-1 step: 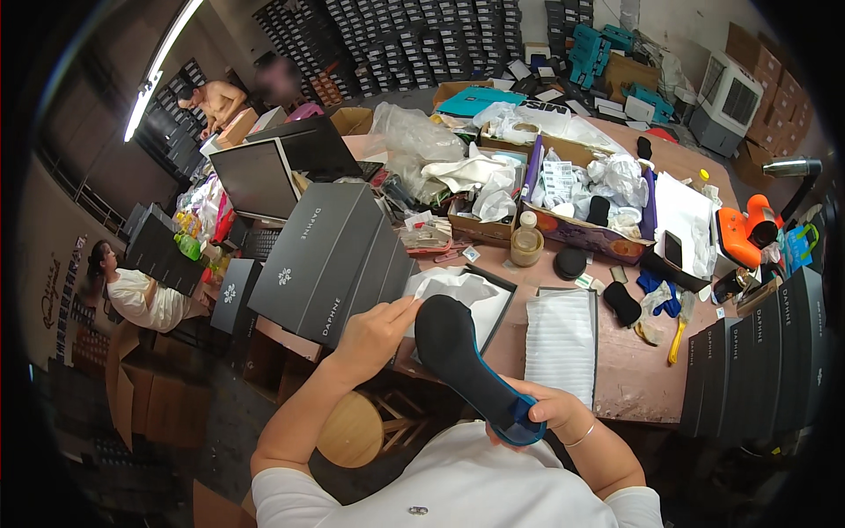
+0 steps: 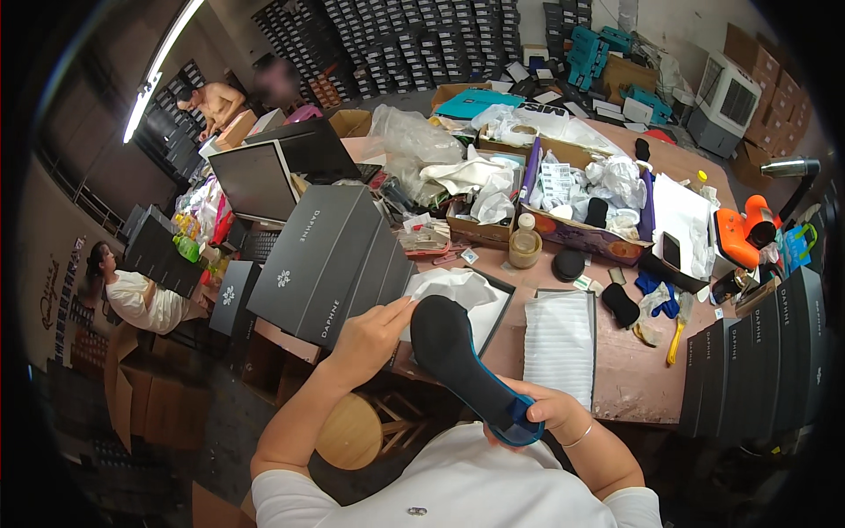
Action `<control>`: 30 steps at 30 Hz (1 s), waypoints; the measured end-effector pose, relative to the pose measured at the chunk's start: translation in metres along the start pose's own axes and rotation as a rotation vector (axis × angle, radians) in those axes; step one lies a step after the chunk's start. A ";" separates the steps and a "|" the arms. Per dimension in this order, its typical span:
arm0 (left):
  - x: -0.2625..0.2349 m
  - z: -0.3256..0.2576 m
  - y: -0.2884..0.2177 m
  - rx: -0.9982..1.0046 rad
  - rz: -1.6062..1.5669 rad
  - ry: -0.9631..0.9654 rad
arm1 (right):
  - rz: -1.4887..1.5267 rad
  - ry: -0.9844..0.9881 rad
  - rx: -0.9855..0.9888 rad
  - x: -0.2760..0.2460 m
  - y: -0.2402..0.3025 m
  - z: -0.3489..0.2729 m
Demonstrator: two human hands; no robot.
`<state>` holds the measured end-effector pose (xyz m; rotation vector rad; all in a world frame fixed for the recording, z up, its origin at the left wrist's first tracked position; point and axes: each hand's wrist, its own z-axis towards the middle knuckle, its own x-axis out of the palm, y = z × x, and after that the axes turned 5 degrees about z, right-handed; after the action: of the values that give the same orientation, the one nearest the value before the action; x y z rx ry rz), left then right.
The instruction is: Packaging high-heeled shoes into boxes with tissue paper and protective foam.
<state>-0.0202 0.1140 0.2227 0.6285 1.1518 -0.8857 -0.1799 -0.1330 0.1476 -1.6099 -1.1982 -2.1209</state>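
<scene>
A black shoe (image 2: 458, 365) with a blue edge hangs over the front of the table, its dark sole facing me and its wide toe end up and to the left. Pinched fingers of my left hand (image 2: 365, 345) are at the rim of the toe end. My right hand (image 2: 547, 405) is closed round the narrow heel end, which looks glossy dark blue. Behind the toe, an open shoe box (image 2: 495, 321) holds crumpled white tissue paper (image 2: 453, 286). The shoe's far side and some of my right fingers are hidden.
Dark grey shoe boxes (image 2: 308, 264) are stacked on the left, others (image 2: 757, 352) on the right. A tray lined with white wrapping (image 2: 560, 348) lies right of the shoe. Beyond stand a bottle (image 2: 525, 242) and a purple-edged carton (image 2: 585, 238). A wooden stool (image 2: 349, 431) is below the table.
The shoe has shifted very slightly to the left. Both hands keep their hold on it.
</scene>
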 end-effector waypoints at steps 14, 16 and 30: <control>0.052 0.026 -0.035 0.104 -0.518 0.235 | 0.098 -0.232 -0.240 -0.040 -0.040 -0.037; 0.058 0.027 -0.042 0.129 -0.592 0.238 | 0.119 -0.219 -0.293 -0.041 -0.047 -0.042; 0.045 0.006 -0.101 0.684 -0.714 -0.147 | 0.024 -0.868 -0.810 0.003 -0.038 0.021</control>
<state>-0.0969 0.0440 0.1836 0.6833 0.9277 -1.9501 -0.1896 -0.0928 0.1342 -3.0654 -0.3913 -2.0359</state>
